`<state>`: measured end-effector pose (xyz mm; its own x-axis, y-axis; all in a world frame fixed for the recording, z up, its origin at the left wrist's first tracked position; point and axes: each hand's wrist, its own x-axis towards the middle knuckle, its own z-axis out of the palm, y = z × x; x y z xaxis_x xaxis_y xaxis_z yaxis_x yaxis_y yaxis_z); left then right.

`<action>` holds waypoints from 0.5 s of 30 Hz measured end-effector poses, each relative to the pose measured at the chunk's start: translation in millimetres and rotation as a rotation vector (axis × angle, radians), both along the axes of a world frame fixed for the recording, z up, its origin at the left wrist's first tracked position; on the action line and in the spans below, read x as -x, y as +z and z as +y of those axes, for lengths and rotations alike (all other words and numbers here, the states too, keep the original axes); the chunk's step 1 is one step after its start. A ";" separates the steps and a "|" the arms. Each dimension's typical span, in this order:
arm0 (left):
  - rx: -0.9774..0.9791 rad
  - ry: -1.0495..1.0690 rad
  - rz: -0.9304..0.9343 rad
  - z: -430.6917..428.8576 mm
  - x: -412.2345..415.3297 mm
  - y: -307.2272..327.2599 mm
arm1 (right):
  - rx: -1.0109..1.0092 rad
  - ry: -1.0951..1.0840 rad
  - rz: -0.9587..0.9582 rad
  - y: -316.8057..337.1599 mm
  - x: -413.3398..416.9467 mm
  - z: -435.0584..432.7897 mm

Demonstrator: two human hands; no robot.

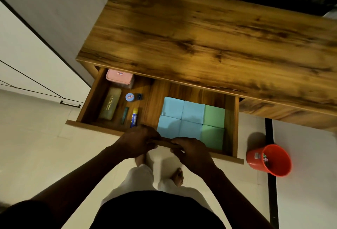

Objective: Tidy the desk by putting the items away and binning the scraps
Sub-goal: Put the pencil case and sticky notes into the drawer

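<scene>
Your left hand point(138, 142) and right hand point(191, 151) both curl fingers over the front rim of the drawer point(94, 127), probably to push it shut; glue stick point(134, 117) and paper squares point(182, 117) stowed inside, scraps point(265, 158) in the red bin point(254, 164)

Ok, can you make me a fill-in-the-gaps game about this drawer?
1. The drawer stands ___, not shut.
2. The bin is coloured ___.
3. Beside four blue paper squares lie two ___ ones.
4. The box in the drawer's back corner is ___.
Missing words: open, red, green, pink.
</scene>
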<state>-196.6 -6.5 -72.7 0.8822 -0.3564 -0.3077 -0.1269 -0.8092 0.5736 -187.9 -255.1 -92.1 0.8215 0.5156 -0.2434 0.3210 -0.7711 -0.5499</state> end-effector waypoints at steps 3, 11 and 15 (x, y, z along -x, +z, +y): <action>0.001 0.006 -0.023 1.5 -15.7 -5.2 | -0.027 -0.026 -0.032 -4.1 -12.2 0.5; -0.046 0.025 -0.155 1.6 -68.4 -11.1 | -0.039 -0.067 -0.239 -12.1 -61.3 3.7; -0.131 0.016 -0.260 -3.8 -98.3 -11.6 | -0.003 -0.087 -0.410 -15.5 -91.4 11.1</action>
